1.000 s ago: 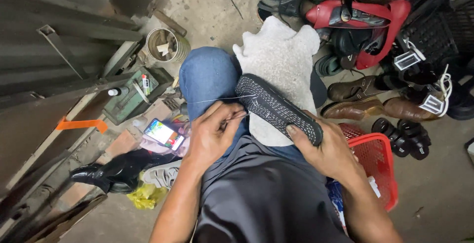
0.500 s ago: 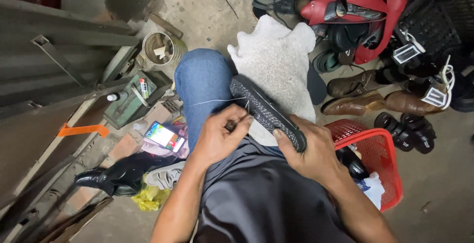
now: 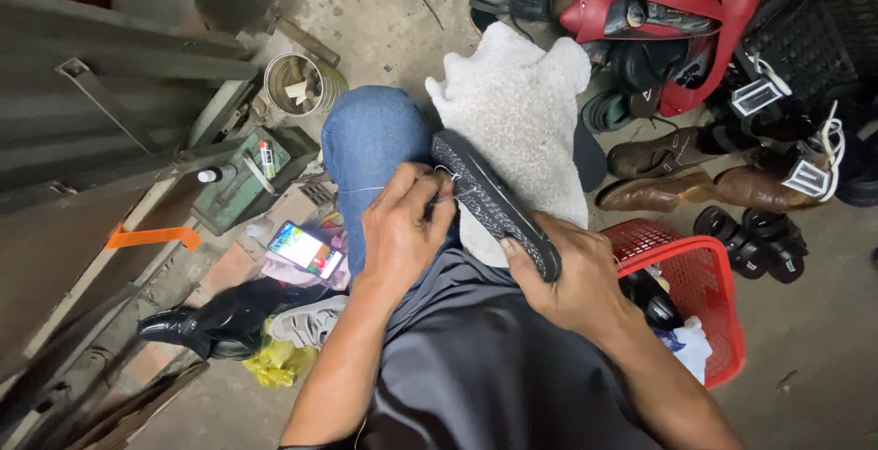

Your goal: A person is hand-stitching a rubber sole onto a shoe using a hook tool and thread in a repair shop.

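Black shoe (image 3: 494, 203) heel hidden under our right hand (image 3: 567, 276), fingers clamped; left hand (image 3: 402, 230) pinches something too small to make out at its edge

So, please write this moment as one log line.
left hand: pinching thread at shoe | right hand: gripping shoe heel | shoe: on white cloth

Shoe (image 3: 494, 203) on lap, basket (image 3: 700, 272) right, phone (image 3: 305, 250) left

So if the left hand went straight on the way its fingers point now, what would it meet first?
The left hand points up and right, fingertips already at the edge of the dark shoe. It would likely press into that shoe first, then the white fleece behind it; depth is unclear.
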